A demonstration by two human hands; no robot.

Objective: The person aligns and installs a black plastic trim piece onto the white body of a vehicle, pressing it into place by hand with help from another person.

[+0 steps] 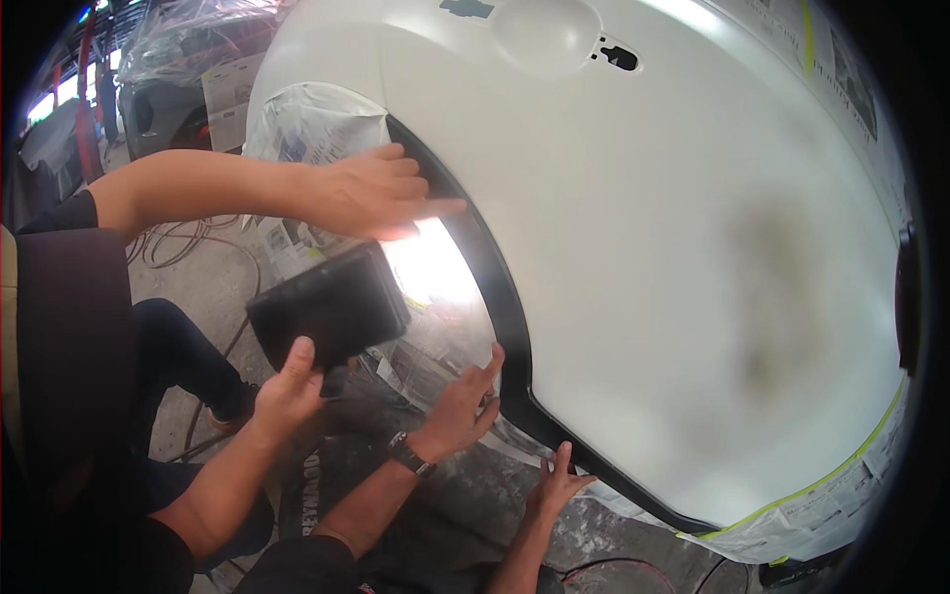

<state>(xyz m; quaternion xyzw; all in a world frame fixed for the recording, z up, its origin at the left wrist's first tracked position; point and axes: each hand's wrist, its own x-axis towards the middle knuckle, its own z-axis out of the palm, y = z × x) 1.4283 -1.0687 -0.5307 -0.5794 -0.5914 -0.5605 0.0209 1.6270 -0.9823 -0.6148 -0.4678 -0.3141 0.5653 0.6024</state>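
A black wheel-arch trim (510, 297) curves along the edge of a white car body panel (643, 247). My left hand (457, 414), a dark watch on its wrist, is open, its extended index finger reaching the trim. Lower down to the right, my right hand (556, 483) has its fingers spread and one fingertip against the trim's lower stretch. A co-worker's hand (381, 193) points at the upper part of the trim. That person's other hand (287, 391) grips a flat black rectangular device (332, 302), with a bright glare beside it.
Plastic sheeting and newspaper (312, 129) cover the wheel area inside the arch. Newspaper masking with yellow-green tape (821, 510) borders the panel's lower right. Cables (183, 238) lie on the concrete floor. Another plastic-covered vehicle (178, 89) stands at the far left.
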